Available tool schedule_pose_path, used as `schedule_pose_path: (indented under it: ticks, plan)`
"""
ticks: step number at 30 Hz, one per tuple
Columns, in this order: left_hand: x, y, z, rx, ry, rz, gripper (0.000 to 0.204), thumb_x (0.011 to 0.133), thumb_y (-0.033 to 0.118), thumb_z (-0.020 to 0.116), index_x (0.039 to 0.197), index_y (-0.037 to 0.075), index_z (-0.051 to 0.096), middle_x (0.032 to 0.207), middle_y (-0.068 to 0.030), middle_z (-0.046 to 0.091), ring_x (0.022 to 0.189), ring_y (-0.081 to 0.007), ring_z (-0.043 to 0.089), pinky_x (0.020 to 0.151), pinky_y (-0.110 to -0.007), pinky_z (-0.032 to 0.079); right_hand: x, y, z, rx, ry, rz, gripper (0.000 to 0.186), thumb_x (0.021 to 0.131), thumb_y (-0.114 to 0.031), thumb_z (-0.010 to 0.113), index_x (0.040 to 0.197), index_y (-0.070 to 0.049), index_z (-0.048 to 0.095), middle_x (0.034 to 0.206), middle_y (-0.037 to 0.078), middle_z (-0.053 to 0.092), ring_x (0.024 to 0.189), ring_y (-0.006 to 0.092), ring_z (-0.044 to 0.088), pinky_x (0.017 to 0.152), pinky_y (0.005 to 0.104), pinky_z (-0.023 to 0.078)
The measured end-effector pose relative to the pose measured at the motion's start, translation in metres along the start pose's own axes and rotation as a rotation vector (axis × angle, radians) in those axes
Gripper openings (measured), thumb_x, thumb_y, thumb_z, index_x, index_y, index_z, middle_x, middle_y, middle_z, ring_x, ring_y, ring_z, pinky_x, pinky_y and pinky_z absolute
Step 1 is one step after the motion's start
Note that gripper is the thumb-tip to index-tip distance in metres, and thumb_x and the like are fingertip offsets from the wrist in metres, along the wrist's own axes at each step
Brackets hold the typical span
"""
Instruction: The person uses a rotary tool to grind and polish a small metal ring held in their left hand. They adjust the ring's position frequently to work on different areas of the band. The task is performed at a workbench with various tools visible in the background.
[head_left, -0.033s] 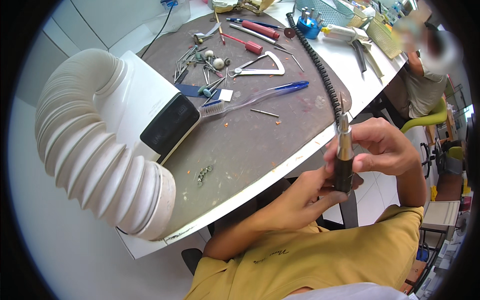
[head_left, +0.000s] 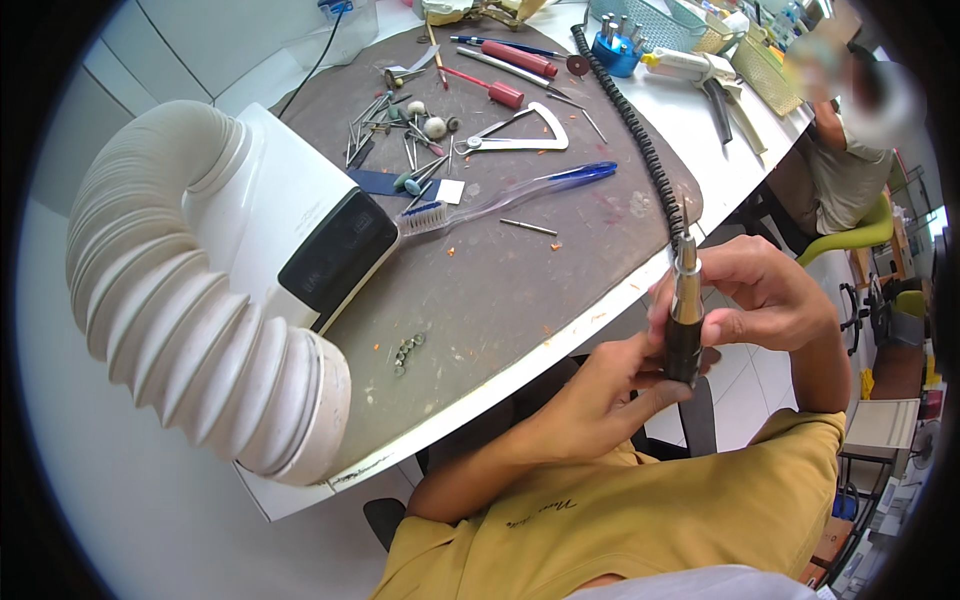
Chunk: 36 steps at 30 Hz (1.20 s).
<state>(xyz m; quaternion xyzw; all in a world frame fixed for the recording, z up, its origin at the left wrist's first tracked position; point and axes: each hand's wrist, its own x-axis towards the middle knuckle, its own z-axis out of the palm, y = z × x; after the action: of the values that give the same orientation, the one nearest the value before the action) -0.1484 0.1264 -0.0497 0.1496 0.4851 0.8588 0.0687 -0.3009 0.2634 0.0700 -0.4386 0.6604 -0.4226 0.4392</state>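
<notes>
A rotary handpiece [head_left: 684, 320], black below with a silver metal nose, stands nearly upright off the table's edge, a thin bit at its tip. Both hands are closed on it. My left hand [head_left: 625, 385] grips its black lower part, while my right hand [head_left: 765, 300] pinches the metal collar from the right. Some fingertips are hidden behind the tool. Behind its tip, a black coiled cord [head_left: 640, 135] runs up the mat. On the table lie a short metal bur [head_left: 528, 227], a blue-handled toothbrush [head_left: 520, 195] and a small toothed metal piece [head_left: 407, 352].
A white ribbed hose [head_left: 190, 330] arches over a white box with a black panel [head_left: 340, 258] at left. Several mounted polishing bits [head_left: 415, 145], a white caliper gauge [head_left: 540, 130] and red-handled tools [head_left: 518, 57] lie farther back. A blue bur stand [head_left: 617, 50] is beyond. Another person sits far right.
</notes>
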Motion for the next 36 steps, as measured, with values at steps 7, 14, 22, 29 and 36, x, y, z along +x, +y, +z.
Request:
schedule_pose_path:
  ticks: [7, 14, 22, 29, 36]
  plan:
    - [-0.004, -0.018, 0.022, 0.048, 0.414, 0.055, 0.04, 0.096, -0.005, 0.066, 0.134, -0.006, 0.054, 0.119, -0.0115, 0.065, 0.112, -0.0186, 0.067, 0.098, -0.032, 0.056, 0.007, 0.011, 0.014, -0.477, 0.204, -0.126, 0.038, 0.087, -0.027, 0.083, 0.103, 0.003, 0.065, 0.088, 0.014, 0.068, 0.082, 0.0234, 0.071, 0.075, 0.0357, 0.054]
    - [-0.004, -0.013, 0.019, 0.02, 0.43, -0.089, 0.052, 0.095, -0.001, 0.07, 0.142, -0.006, 0.049, 0.119, -0.0127, 0.066, 0.108, -0.0165, 0.068, 0.095, -0.031, 0.057, 0.016, 0.019, 0.004, -0.327, 0.362, -0.151, 0.046, 0.088, -0.038, 0.082, 0.104, 0.003, 0.07, 0.093, 0.011, 0.074, 0.082, 0.0176, 0.072, 0.073, 0.0297, 0.056]
    - [0.001, -0.008, 0.014, -0.047, 0.377, -0.207, 0.063, 0.097, 0.0, 0.066, 0.153, -0.003, 0.037, 0.122, -0.0114, 0.065, 0.109, -0.0157, 0.067, 0.095, -0.029, 0.055, 0.055, 0.004, -0.015, -0.156, 0.339, -0.089, 0.028, 0.1, -0.022, 0.067, 0.095, 0.005, 0.072, 0.088, 0.01, 0.073, 0.076, 0.011, 0.07, 0.063, 0.0232, 0.052]
    - [-0.003, -0.008, 0.009, -0.059, 0.303, -0.179, 0.064, 0.099, 0.001, 0.065, 0.156, -0.001, 0.035, 0.122, -0.0098, 0.064, 0.113, -0.0143, 0.065, 0.093, -0.025, 0.054, 0.083, 0.002, -0.026, 0.013, 0.394, -0.15, 0.023, 0.1, -0.019, 0.067, 0.096, 0.002, 0.074, 0.079, 0.004, 0.071, 0.076, 0.0071, 0.067, 0.066, 0.0211, 0.052]
    - [-0.009, -0.013, 0.007, 0.078, 0.26, -0.196, 0.063, 0.099, 0.002, 0.064, 0.154, -0.005, 0.035, 0.134, -0.0142, 0.062, 0.125, -0.0177, 0.061, 0.106, -0.032, 0.05, 0.124, 0.024, -0.057, -0.436, 0.44, -0.11, 0.024, 0.094, -0.025, 0.075, 0.095, -0.001, 0.076, 0.076, 0.001, 0.071, 0.065, 0.0045, 0.062, 0.056, 0.0209, 0.046]
